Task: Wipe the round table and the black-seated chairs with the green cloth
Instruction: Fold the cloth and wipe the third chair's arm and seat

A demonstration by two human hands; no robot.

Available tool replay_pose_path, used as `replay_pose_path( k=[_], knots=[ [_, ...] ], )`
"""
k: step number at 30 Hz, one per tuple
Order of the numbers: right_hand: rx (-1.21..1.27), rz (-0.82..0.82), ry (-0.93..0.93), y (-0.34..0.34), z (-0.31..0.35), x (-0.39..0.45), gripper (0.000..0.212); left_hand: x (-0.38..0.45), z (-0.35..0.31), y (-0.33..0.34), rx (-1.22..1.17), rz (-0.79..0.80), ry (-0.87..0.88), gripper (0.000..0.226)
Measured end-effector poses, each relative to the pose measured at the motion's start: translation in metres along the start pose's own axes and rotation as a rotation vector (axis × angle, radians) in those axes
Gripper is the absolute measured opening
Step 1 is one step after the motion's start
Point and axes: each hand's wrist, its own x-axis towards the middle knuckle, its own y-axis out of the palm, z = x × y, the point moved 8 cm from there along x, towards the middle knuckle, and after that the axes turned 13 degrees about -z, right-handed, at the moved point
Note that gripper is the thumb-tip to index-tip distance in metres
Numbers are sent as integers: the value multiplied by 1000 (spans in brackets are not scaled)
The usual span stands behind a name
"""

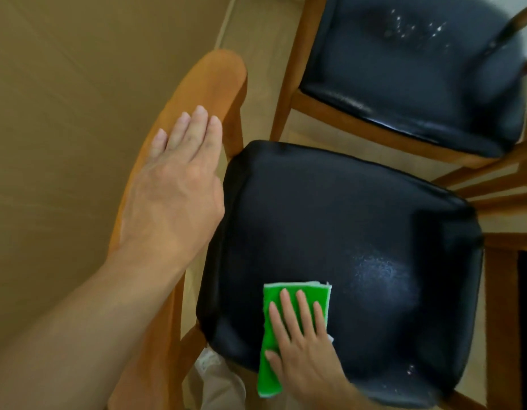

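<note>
Two hands at work — the right hand [303, 350] presses the folded green cloth [286, 321] with flat, straight fingers onto the near chair's black seat [345, 220]. The left hand [173, 184] rests, fingers extended, on the wooden chair back [215, 81] — a second black-seated chair [419, 72] stands just beyond.

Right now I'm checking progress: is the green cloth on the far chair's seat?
No, the green cloth lies on the near chair's black seat, pressed flat under the right hand.

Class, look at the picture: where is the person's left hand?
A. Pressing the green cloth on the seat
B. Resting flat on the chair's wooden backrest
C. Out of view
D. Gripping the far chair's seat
B: the left hand lies flat, fingers straight, on the wooden backrest; the right hand presses the green cloth.
</note>
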Motion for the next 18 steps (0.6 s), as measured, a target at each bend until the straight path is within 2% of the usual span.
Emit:
replay_pose_path(
  k=[3, 5, 7, 10, 11, 15, 18],
  knots=[
    [8, -22, -87, -1, -9, -6, 72, -8, -13, 5, 75, 29, 81, 63],
    [33, -98, -58, -11, -35, 6, 68, -22, -42, 15, 50, 48, 175, 66],
    [46, -154, 80, -24, -74, 24, 66, -41, -64, 41, -11, 197, 179, 70],
    [5, -193, 267, -40, -144, 52, 69, -78, -73, 96, -8, 582, 73, 71],
    [6, -195, 322, -44, -169, 62, 69, -89, -71, 110, 26, 667, 54, 72],
    [92, -182, 573, -51, -234, 89, 68, -119, -69, 138, 108, 807, 86, 77],
    [99, -198, 625, -48, -211, 79, 71, -125, -71, 151, 118, 868, 85, 84]
  ],
)
